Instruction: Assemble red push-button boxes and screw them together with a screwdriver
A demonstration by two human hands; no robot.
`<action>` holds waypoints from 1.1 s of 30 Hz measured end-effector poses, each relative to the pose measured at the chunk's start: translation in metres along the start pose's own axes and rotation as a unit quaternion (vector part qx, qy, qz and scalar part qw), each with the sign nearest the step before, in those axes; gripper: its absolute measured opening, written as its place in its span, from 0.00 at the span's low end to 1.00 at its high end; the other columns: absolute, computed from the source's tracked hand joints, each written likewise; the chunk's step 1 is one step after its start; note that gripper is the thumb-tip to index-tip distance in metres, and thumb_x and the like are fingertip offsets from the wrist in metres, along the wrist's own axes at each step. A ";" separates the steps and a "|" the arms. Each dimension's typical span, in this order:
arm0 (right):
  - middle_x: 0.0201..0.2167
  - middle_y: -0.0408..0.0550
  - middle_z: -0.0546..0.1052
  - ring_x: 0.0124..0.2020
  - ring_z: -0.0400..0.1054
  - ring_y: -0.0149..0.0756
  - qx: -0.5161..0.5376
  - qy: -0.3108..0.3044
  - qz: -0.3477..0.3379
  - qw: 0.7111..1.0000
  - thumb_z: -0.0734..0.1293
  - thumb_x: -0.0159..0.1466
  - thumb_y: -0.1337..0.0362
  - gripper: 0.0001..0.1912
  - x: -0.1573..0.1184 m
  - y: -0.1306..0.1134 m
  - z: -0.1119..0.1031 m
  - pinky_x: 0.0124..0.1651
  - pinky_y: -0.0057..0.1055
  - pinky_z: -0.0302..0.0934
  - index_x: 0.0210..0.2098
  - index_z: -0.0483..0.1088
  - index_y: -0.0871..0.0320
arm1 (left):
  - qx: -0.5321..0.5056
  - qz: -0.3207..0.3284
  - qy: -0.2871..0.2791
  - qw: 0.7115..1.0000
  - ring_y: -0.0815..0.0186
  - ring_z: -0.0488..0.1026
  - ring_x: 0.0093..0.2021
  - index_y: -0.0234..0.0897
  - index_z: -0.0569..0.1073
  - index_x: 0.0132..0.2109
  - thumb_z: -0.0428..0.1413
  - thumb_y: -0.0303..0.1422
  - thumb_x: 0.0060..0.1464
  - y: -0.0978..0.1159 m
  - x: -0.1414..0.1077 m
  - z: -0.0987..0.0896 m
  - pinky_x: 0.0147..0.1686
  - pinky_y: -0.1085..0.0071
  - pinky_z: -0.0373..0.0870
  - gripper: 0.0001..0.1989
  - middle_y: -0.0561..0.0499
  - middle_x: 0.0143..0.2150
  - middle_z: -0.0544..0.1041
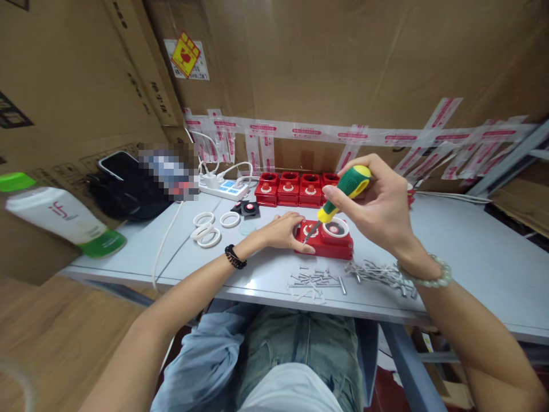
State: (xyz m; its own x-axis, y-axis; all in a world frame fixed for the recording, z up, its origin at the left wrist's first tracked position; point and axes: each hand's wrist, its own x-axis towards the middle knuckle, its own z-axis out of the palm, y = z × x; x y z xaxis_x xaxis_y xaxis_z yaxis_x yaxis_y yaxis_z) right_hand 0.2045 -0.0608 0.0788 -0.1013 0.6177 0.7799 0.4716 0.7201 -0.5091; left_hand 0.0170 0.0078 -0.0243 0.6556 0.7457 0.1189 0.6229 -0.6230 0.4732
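Observation:
A red rectangular box (330,250) lies on the table in front of me, with a white ring (335,228) around a dark round window at its right. My left hand (281,232) grips the box's left end, thumb along the front side. In my right hand (381,209) is a green and yellow screwdriver (349,186), tilted, its tip down by the box's front left corner. Whether the tip sits in a screw is too small to tell. Loose screws (315,278) lie nearer me, beside a pile of thin metal rods (380,273).
Several similar red boxes (288,190) line the back. White rings (206,234) and black square pieces (249,209) lie left of my left hand. A power strip (231,190) with cables, a black bag (128,197) and a bottle (64,217) stand further left. Cardboard (300,63) walls the back.

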 end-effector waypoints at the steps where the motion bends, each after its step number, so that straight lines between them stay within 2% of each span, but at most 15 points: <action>1: 0.28 0.41 0.70 0.25 0.64 0.29 0.003 0.001 0.003 1.000 0.74 0.55 0.60 0.14 0.002 0.002 0.002 0.23 0.27 0.62 0.34 0.66 0.53 | 0.002 0.000 -0.003 1.000 0.44 0.64 0.61 0.38 0.69 0.53 0.64 0.57 0.42 0.000 0.000 0.000 0.58 0.48 0.62 0.37 0.39 0.59 0.70; 7: 0.27 0.42 0.70 0.24 0.63 0.30 -0.001 -0.013 0.033 0.999 0.74 0.56 0.54 0.16 0.007 0.010 0.004 0.23 0.30 0.62 0.33 0.65 0.53 | 0.002 0.000 -0.006 1.000 0.45 0.64 0.61 0.38 0.69 0.52 0.64 0.59 0.41 0.000 0.000 -0.001 0.60 0.48 0.60 0.38 0.39 0.60 0.69; 13: 0.28 0.43 0.70 0.26 0.64 0.32 -0.004 -0.030 0.031 0.999 0.73 0.55 0.49 0.19 0.006 0.011 0.005 0.24 0.30 0.63 0.34 0.64 0.53 | 0.005 -0.002 -0.008 1.000 0.46 0.64 0.61 0.39 0.69 0.52 0.64 0.58 0.41 0.001 0.000 -0.001 0.59 0.48 0.60 0.37 0.40 0.61 0.69; 22: 0.28 0.42 0.69 0.25 0.65 0.30 0.016 -0.057 0.033 0.998 0.73 0.57 0.56 0.16 0.004 0.009 0.009 0.25 0.28 0.65 0.36 0.64 0.54 | 0.010 -0.009 -0.014 1.000 0.46 0.67 0.56 0.37 0.70 0.46 0.63 0.58 0.42 0.004 0.000 -0.003 0.54 0.50 0.65 0.33 0.39 0.56 0.71; 27: 0.28 0.42 0.69 0.25 0.65 0.29 0.011 -0.052 0.035 0.998 0.73 0.57 0.57 0.14 0.003 0.011 0.011 0.24 0.27 0.64 0.35 0.64 0.55 | 0.011 -0.009 -0.014 1.000 0.46 0.68 0.55 0.37 0.70 0.46 0.63 0.58 0.42 0.004 0.000 -0.003 0.53 0.49 0.66 0.33 0.39 0.56 0.70; 33: 0.28 0.41 0.69 0.25 0.63 0.28 0.001 -0.049 0.033 0.998 0.73 0.57 0.57 0.14 0.002 0.013 0.010 0.24 0.27 0.63 0.35 0.65 0.55 | 0.000 -0.001 -0.012 1.000 0.46 0.65 0.59 0.38 0.70 0.50 0.64 0.57 0.42 0.004 0.000 -0.003 0.56 0.49 0.63 0.34 0.40 0.57 0.70</action>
State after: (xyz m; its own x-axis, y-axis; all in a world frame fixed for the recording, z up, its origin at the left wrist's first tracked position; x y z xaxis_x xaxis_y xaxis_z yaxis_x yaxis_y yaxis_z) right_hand 0.2017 -0.0469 0.0696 -0.1558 0.6911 0.7057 0.4782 0.6779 -0.5583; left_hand 0.0181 0.0056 -0.0198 0.6637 0.7417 0.0971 0.6249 -0.6211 0.4730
